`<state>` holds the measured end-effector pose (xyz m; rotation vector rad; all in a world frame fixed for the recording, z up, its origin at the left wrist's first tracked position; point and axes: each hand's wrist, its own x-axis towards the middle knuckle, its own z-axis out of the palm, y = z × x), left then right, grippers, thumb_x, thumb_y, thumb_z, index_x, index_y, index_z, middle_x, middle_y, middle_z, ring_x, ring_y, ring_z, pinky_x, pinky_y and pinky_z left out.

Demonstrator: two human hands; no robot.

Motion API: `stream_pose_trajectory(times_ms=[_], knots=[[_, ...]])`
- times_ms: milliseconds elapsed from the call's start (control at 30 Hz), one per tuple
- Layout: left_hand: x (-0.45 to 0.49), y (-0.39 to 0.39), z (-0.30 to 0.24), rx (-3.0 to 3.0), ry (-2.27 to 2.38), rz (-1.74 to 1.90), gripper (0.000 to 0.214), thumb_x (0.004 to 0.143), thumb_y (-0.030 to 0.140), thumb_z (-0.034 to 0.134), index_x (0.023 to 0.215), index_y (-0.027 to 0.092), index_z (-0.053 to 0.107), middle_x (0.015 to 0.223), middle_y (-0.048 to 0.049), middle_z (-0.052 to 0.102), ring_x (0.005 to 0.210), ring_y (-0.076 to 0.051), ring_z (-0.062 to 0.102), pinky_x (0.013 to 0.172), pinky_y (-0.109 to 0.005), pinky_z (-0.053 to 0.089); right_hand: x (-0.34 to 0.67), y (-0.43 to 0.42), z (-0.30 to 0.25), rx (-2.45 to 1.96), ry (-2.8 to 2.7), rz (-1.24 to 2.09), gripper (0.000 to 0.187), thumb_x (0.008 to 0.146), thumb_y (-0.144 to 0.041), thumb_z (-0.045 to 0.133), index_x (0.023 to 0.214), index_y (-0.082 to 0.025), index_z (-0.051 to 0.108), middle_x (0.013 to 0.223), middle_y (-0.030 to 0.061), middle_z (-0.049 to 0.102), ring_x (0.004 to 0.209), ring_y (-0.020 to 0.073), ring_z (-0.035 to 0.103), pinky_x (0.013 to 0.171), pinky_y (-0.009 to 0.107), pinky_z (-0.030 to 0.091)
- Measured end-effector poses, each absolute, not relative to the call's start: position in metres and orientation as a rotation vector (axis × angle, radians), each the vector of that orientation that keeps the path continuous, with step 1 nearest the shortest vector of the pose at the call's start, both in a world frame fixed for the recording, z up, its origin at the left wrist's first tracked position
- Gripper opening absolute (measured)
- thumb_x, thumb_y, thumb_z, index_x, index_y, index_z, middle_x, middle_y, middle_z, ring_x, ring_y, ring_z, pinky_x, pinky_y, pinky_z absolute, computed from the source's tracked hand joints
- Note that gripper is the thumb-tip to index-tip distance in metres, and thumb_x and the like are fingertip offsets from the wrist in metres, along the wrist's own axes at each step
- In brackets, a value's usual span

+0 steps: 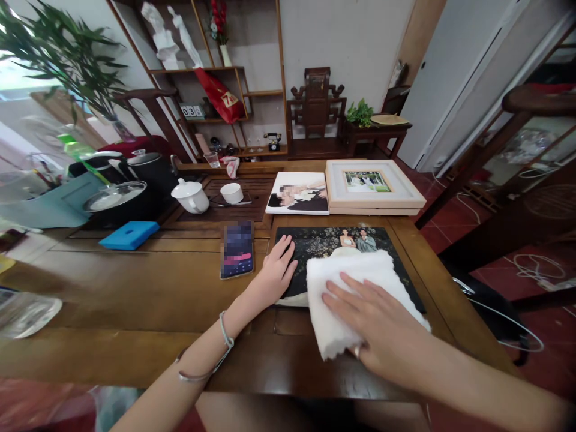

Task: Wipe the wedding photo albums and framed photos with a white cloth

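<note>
Wedding photo panel (312,246) lies lengthwise along table's (162,288) near edge, beneath splayed left hand (273,273) and, through towel (373,267), flat right hand (375,318).

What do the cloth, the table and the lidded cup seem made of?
Cloth: soft, fluffy fabric, perhaps microfiber, judging by its fuzzy edges. Table: probably varnished wood, given its brown, glossy surface. Lidded cup: likely glazed ceramic, being white and shiny.

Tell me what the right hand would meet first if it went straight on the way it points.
Probably the left hand, resting on the left side of the dark photo panel: the right hand, flat on the white cloth, points roughly that way, though depth is hard to judge.
</note>
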<state>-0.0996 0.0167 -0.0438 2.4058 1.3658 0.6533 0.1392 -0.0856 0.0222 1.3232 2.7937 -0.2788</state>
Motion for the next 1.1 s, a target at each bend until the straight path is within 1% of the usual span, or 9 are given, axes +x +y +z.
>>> stream_pose_trajectory(times_ms=[167, 367, 467, 600, 700, 767, 933, 1000, 1100], knots=[[-0.099, 0.016, -0.042, 2.409, 1.391, 0.642, 0.045, 0.098, 0.027, 0.037, 0.141, 0.013, 0.042, 0.155, -0.0181, 0.034, 0.147, -0.028, 0.024, 0.116, -0.053, 0.029, 0.143, -0.012, 0.013, 1.495, 2.853, -0.198, 0.078, 0.072, -0.013, 0.053, 0.148, -0.018, 0.039, 0.157, 0.0060, 0.030, 0.146, 0.0305, 0.018, 0.116, 0.057, 0.019], [-0.099, 0.016, -0.041, 2.414, 1.388, 0.623, 0.045, 0.099, 0.027, 0.037, 0.142, 0.013, 0.041, 0.155, -0.0185, 0.032, 0.147, -0.029, 0.023, 0.116, -0.053, 0.030, 0.148, 0.033, 0.001, 1.634, 2.851, -0.069, 0.065, 0.083, -0.021, 0.050, 0.147, -0.017, 0.040, 0.157, 0.0077, 0.032, 0.145, 0.0319, 0.021, 0.115, 0.058, 0.019], [-0.099, 0.016, -0.041, 2.409, 1.392, 0.629, 0.045, 0.098, 0.026, 0.038, 0.142, 0.013, 0.041, 0.155, -0.0180, 0.033, 0.147, -0.029, 0.023, 0.116, -0.052, 0.030, 0.145, 0.014, 0.005, 1.610, 2.819, -0.085, 0.068, 0.080, -0.014, 0.048, 0.147, -0.015, 0.040, 0.156, 0.0092, 0.033, 0.145, 0.0331, 0.021, 0.114, 0.058, 0.023], [-0.098, 0.015, -0.042, 2.404, 1.396, 0.638, 0.045, 0.098, 0.026, 0.037, 0.141, 0.012, 0.041, 0.155, -0.0186, 0.032, 0.147, -0.028, 0.024, 0.116, -0.052, 0.030, 0.140, -0.054, 0.008, 1.470, 2.803, -0.049, 0.077, 0.071, -0.008, 0.050, 0.147, -0.012, 0.040, 0.156, 0.0119, 0.032, 0.143, 0.0379, 0.023, 0.109, 0.061, 0.033], [-0.098, 0.015, -0.043, 2.404, 1.381, 0.652, 0.045, 0.099, 0.027, 0.037, 0.141, 0.013, 0.042, 0.155, -0.0184, 0.033, 0.147, -0.028, 0.024, 0.116, -0.053, 0.029, 0.141, -0.103, 0.007, 1.309, 2.857, -0.058, 0.083, 0.065, -0.012, 0.056, 0.147, -0.010, 0.039, 0.155, 0.0150, 0.032, 0.143, 0.0428, 0.022, 0.105, 0.065, 0.037], [-0.099, 0.016, -0.043, 2.400, 1.375, 0.657, 0.045, 0.099, 0.028, 0.037, 0.141, 0.015, 0.042, 0.155, -0.0170, 0.033, 0.148, -0.027, 0.023, 0.117, -0.053, 0.028, 0.144, -0.116, 0.008, 1.254, 2.881, -0.127, 0.084, 0.065, -0.014, 0.058, 0.147, -0.012, 0.040, 0.155, 0.0139, 0.033, 0.142, 0.0423, 0.022, 0.105, 0.064, 0.038], [-0.099, 0.015, -0.041, 2.382, 1.398, 0.621, 0.046, 0.098, 0.028, 0.036, 0.141, 0.013, 0.041, 0.156, -0.0184, 0.032, 0.148, -0.028, 0.023, 0.116, -0.053, 0.028, 0.148, -0.075, 0.013, 1.373, 2.877, -0.269, 0.086, 0.064, -0.009, 0.054, 0.148, -0.020, 0.039, 0.156, 0.0058, 0.034, 0.145, 0.0313, 0.021, 0.114, 0.058, 0.025], [-0.098, 0.015, -0.039, 2.386, 1.402, 0.604, 0.046, 0.099, 0.028, 0.036, 0.141, 0.012, 0.041, 0.156, -0.0187, 0.031, 0.148, -0.028, 0.023, 0.116, -0.053, 0.028, 0.149, -0.043, 0.013, 1.440, 2.882, -0.221, 0.082, 0.068, -0.009, 0.053, 0.149, -0.019, 0.038, 0.157, 0.0062, 0.031, 0.146, 0.0300, 0.019, 0.116, 0.057, 0.019], [-0.097, 0.014, -0.037, 2.396, 1.406, 0.593, 0.046, 0.099, 0.028, 0.035, 0.141, 0.011, 0.041, 0.156, -0.0189, 0.031, 0.147, -0.029, 0.023, 0.116, -0.053, 0.029, 0.152, 0.000, 0.007, 1.536, 2.866, -0.101, 0.072, 0.078, -0.016, 0.052, 0.149, -0.017, 0.037, 0.158, 0.0079, 0.029, 0.145, 0.0308, 0.020, 0.116, 0.056, 0.017]])
